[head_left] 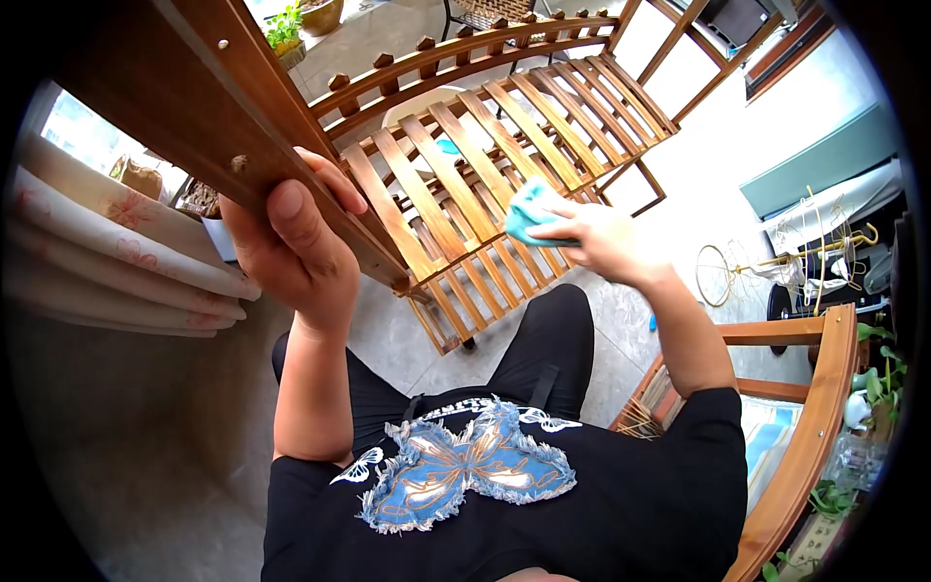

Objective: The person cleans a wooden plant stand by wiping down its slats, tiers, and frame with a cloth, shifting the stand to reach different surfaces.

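My left hand [296, 238] is wrapped around the lower edge of a thick brown wooden beam [208, 107] at the upper left, thumb on the near side and fingers on the far side. My right hand [611, 238] grips a folded teal cloth [531, 211]. That cloth is in front of a slatted wooden bench seat [504, 126]; whether it touches the slats I cannot tell. Below the seat, a lower slatted section [495, 276] slopes toward my knees. A small blue object [447, 146] shows between the slats.
A pale floral curtain [116, 252] hangs at the left. To the right are gold wire hangers [815, 252], a curved wooden chair arm [824, 407] and green plants [878, 378]. Another potted plant [284, 27] stands behind the bench. Grey tiled floor [621, 320] lies below.
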The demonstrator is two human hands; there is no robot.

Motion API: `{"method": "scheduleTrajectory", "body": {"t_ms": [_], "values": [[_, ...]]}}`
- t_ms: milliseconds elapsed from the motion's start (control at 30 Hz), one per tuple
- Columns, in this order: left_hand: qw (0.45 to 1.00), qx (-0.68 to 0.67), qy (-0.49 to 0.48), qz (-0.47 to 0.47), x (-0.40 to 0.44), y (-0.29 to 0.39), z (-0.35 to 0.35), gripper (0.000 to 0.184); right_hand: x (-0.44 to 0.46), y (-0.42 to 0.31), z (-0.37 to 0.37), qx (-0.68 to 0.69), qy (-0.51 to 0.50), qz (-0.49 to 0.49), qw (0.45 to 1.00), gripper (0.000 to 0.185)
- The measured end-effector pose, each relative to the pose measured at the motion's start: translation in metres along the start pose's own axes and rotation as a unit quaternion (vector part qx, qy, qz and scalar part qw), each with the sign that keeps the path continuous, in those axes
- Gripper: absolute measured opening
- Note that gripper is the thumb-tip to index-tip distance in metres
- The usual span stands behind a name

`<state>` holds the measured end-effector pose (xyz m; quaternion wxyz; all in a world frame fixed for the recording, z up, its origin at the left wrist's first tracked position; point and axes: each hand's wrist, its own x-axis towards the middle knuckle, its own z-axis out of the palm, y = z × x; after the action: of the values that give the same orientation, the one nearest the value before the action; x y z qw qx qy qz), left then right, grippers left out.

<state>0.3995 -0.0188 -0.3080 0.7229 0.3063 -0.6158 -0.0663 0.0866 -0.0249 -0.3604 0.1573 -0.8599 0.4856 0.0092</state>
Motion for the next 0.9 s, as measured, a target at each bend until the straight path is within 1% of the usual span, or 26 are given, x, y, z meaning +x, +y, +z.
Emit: {"method": "scheduleTrajectory", "body": {"t_ms": [33, 67, 100, 133, 167, 200, 233, 267, 300, 333, 367, 400, 433, 467, 533, 567, 600, 667, 733, 800, 900], "values": [[1.0, -0.001, -0.005, -0.001, 0.002, -0.001, 0.0, 0.042, -0.004, 0.024, -0.004, 0.078, 0.009, 0.007, 0.997, 0.041], [1.0, -0.001, -0.012, -0.006, 0.001, 0.001, -0.001, 0.042, -0.002, 0.038, -0.025, 0.243, -0.015, 0.018, 0.97, 0.043], [1.0, -0.001, -0.011, -0.005, 0.0, 0.001, -0.001, 0.042, 0.002, 0.052, -0.04, 0.357, 0.0, 0.058, 0.932, 0.045], [1.0, -0.003, -0.01, -0.009, 0.0, 0.001, -0.001, 0.042, 0.01, 0.063, -0.054, 0.348, 0.062, 0.042, 0.935, 0.043], [1.0, -0.005, -0.008, -0.011, 0.001, 0.0, 0.0, 0.042, 0.023, 0.065, -0.071, 0.34, 0.084, 0.097, 0.932, 0.043], [1.0, -0.004, -0.007, -0.006, 0.001, 0.0, -0.001, 0.042, 0.042, 0.071, -0.077, 0.304, 0.164, 0.04, 0.938, 0.044], [1.0, 0.002, -0.012, -0.008, 0.0, 0.0, -0.002, 0.042, 0.065, 0.066, -0.083, 0.238, 0.212, 0.053, 0.946, 0.043], [1.0, 0.007, -0.017, -0.008, 0.001, 0.0, -0.001, 0.042, 0.097, 0.074, -0.078, 0.224, 0.254, 0.031, 0.94, 0.043], [1.0, 0.006, -0.018, -0.003, 0.002, -0.001, 0.0, 0.042, 0.119, 0.055, -0.082, 0.168, 0.266, 0.089, 0.945, 0.043], [1.0, 0.008, -0.011, -0.006, 0.002, -0.001, 0.001, 0.041, 0.151, 0.056, -0.069, 0.247, 0.276, 0.046, 0.928, 0.043], [1.0, 0.011, -0.006, -0.013, 0.0, 0.0, 0.001, 0.041, 0.183, 0.061, -0.058, 0.205, 0.268, 0.055, 0.94, 0.042], [1.0, 0.012, -0.009, -0.014, 0.0, 0.0, 0.0, 0.041, 0.207, 0.058, -0.045, 0.129, 0.288, 0.054, 0.947, 0.04], [1.0, 0.015, -0.01, -0.014, 0.0, 0.0, 0.0, 0.041, 0.225, 0.059, -0.032, 0.083, 0.285, 0.047, 0.954, 0.038], [1.0, 0.018, -0.011, -0.013, 0.0, 0.0, -0.001, 0.04, 0.232, 0.055, -0.025, 0.078, 0.241, 0.048, 0.966, 0.047], [1.0, 0.018, -0.009, -0.014, 0.001, 0.001, 0.001, 0.041, 0.231, 0.055, -0.008, -0.004, 0.157, 0.039, 0.987, 0.051], [1.0, 0.014, -0.007, -0.015, 0.001, 0.002, 0.001, 0.041, 0.217, 0.056, 0.0, -0.051, 0.137, 0.034, 0.989, 0.052], [1.0, 0.011, -0.01, -0.015, 0.001, 0.002, 0.001, 0.041, 0.194, 0.045, -0.004, -0.062, 0.112, 0.047, 0.991, 0.05], [1.0, 0.02, 0.0, -0.019, -0.001, 0.0, 0.0, 0.043, 0.154, 0.05, 0.001, -0.1, 0.099, 0.011, 0.99, 0.05], [1.0, 0.013, 0.003, -0.025, 0.0, 0.0, 0.0, 0.045, 0.107, 0.032, -0.006, -0.106, 0.058, 0.059, 0.991, 0.048], [1.0, -0.001, -0.012, -0.017, 0.0, -0.002, -0.001, 0.044, 0.073, 0.053, 0.017, -0.093, 0.125, -0.013, 0.988, 0.047], [1.0, 0.0, 0.0, -0.016, 0.0, -0.001, 0.001, 0.044, 0.019, 0.039, 0.009, -0.074, 0.099, 0.007, 0.992, 0.049]]}}
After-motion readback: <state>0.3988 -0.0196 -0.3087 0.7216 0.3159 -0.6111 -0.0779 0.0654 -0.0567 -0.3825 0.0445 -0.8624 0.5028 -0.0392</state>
